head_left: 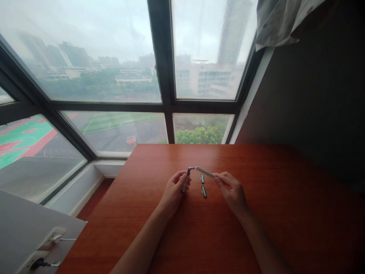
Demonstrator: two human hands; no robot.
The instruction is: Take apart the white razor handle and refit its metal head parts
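Note:
My left hand [173, 188] is closed around a razor handle [185, 184], which stands nearly upright. The handle's dark top end bends to the right. From the other side, my right hand [232, 190] pinches one end of a slim whitish stick [205, 172] between thumb and fingers. Its far tip points left and lies very close to the razor's top; whether they touch I cannot tell. Between my hands, two small green-and-black razor cartridges lie on the table, one farther cartridge [202, 179] and one nearer cartridge [203, 191].
The reddish-brown wooden table [194, 239] reaches to the large dark-framed windows [168, 106]. A dark wall [308, 99] rises on the right, below a hanging curtain [279, 23]. Wall sockets with a white plug [57, 238] and a black plug [38, 263] are at lower left.

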